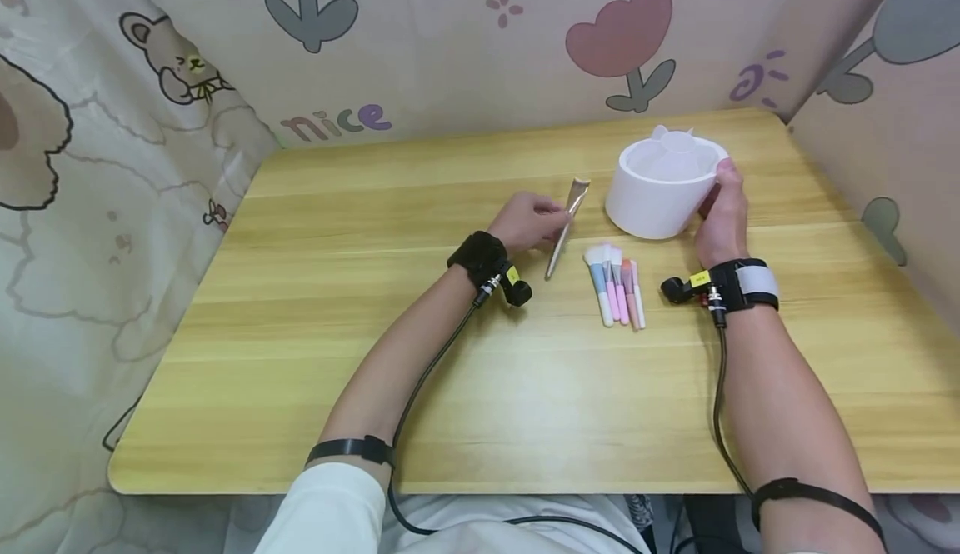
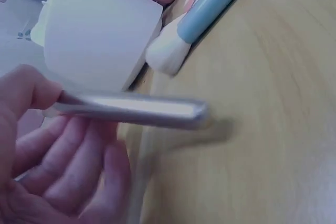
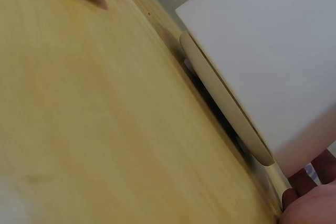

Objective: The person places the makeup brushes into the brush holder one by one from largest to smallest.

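Observation:
My left hand (image 1: 528, 222) pinches a slim silver-handled makeup brush (image 1: 560, 250) between thumb and fingers, above the table. Its flat, wider end points away from me; the smooth handle end shows in the left wrist view (image 2: 157, 113). My right hand (image 1: 723, 217) grips the right side of a round white container (image 1: 652, 204), thumb near the rim. Inside that container stands a paler insert (image 1: 678, 150) with small pointed tips. In the right wrist view the container's beige base (image 3: 226, 98) shows with a dark gap under it. Between the hands lie several makeup brushes (image 1: 617, 287).
The wooden table (image 1: 360, 329) has patterned cloth (image 1: 465, 62) behind it and on both sides. Black cables (image 1: 420, 396) run along both forearms from the wrist cameras. The lying brushes have blue, pink and white handles, with their heads facing away from me.

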{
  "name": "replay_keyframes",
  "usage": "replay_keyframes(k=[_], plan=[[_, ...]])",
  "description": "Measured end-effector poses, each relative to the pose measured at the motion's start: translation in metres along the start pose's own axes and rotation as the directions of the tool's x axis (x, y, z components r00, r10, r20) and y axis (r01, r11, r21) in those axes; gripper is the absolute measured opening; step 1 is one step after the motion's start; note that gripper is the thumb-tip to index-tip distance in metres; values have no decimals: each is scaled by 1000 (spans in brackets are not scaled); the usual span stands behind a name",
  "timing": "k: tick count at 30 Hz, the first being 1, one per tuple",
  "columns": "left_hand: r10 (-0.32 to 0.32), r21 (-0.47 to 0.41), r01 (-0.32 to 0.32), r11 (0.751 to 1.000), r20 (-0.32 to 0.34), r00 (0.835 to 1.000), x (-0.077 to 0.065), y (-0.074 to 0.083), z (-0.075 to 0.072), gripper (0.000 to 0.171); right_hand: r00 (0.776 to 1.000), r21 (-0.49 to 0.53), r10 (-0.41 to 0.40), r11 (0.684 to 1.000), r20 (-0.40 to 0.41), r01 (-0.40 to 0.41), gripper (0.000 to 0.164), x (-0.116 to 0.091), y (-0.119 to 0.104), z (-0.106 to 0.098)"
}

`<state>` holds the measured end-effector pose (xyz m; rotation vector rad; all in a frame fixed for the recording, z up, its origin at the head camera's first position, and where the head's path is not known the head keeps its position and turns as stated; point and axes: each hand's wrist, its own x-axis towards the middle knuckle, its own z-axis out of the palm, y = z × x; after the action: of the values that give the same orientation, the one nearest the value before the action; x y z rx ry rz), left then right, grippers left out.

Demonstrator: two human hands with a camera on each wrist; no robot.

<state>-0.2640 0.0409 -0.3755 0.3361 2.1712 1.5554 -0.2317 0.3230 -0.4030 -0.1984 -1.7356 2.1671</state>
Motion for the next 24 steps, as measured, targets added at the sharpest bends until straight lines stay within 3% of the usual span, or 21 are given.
replay_keyframes(k=[2,5,12,19,24], plan=[[25,-72,-26,997,-18,1000,2,-2,2,27,1000,-11,-3,1000,6,3,48,0,0,1],[64,-111,-68,992,-41,997,3,-1,5,27,1000,-14,-6,1000,7,6,49,0,0,1],[105,-246,-122,962,-82,991,9,13,9,26,1000,-27,-10,1000,3,10,49,1,0,-3],[175,-236,-198,951,-115,978,12,33,9,34,1000,-30,-14,999,-4,14,47,0,1,-2],[206,-172,-230,958,-147,967,12,49,13,35,1000,-30,-15,999,-7,15,46,3,2,-2]])
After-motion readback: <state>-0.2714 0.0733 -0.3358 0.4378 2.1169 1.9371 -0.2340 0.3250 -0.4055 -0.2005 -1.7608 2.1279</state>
